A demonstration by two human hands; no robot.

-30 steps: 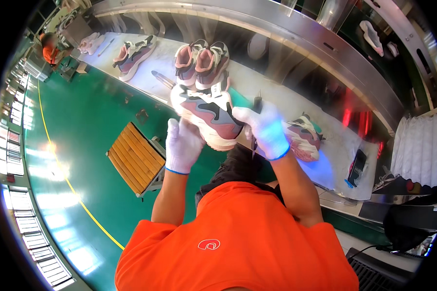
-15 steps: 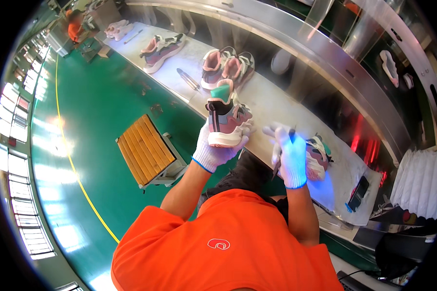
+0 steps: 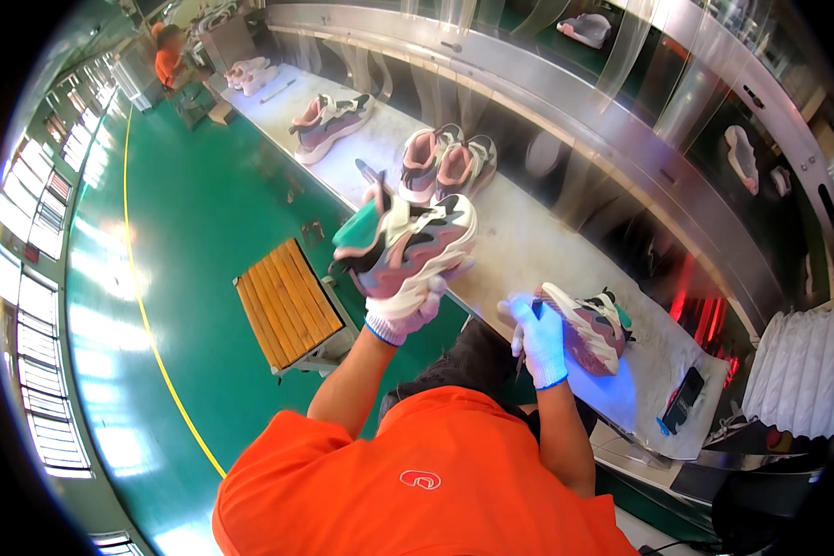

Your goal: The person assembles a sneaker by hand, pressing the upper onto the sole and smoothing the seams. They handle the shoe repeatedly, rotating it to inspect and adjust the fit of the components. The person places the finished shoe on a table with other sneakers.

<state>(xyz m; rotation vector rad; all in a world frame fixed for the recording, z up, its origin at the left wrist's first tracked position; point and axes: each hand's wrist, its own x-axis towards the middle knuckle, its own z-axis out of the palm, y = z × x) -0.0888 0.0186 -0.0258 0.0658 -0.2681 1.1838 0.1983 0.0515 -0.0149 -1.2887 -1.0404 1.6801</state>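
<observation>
My left hand, in a white knit glove, grips a pink, grey and cream sneaker by its sole and holds it up beside the bench edge. The sneaker's side faces up, with a teal insert at its opening. My right hand, gloved too, is closed around a thin dark pen-like tool. Bluish light falls on this glove. Just right of it a second sneaker lies on the bench, lit purple-blue around its sole.
Two sneakers stand together farther along the bench, then a single one and pale shoes. A phone-like black object lies at the right. A wooden-topped stool stands on the green floor. Behind the bench runs a metal conveyor housing.
My left hand has turned the sneaker from its heel view to its side and moved it slightly left. My right hand has moved down a little, still with the pen-like tool.
</observation>
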